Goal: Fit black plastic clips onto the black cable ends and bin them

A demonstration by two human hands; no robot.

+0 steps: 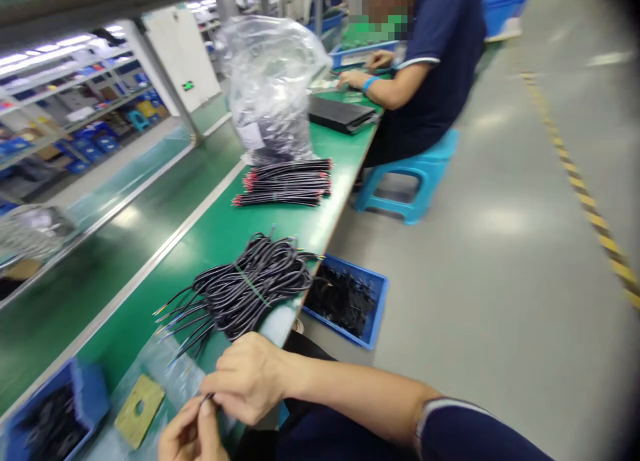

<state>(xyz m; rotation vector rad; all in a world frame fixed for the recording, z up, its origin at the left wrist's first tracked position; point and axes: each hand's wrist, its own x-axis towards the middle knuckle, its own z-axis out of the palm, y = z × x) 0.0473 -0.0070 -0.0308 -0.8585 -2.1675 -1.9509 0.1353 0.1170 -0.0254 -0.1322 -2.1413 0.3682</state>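
Note:
My right hand [250, 381] reaches in from the right, its fingertips pinched together. Close below it at the bottom edge is my left hand [190, 434], thumb and fingers closed too. Between the fingertips of both hands sits a small dark piece [208, 397], mostly hidden. Just beyond my hands a bundle of black cables [260, 281] with coloured wire ends lies on the green table [200, 248], tied by a green band. To the left of my left hand, a yellow square block [139, 411] with a round hole rests on clear plastic film [170, 358].
A blue bin [90, 398] of black parts stands at bottom left. Farther along are bundles of short red-tipped cables [285, 182], a clear bag [273, 81] and a black box [340, 113]. A blue crate [377, 314] is below the edge. A person sits on a blue stool [417, 174].

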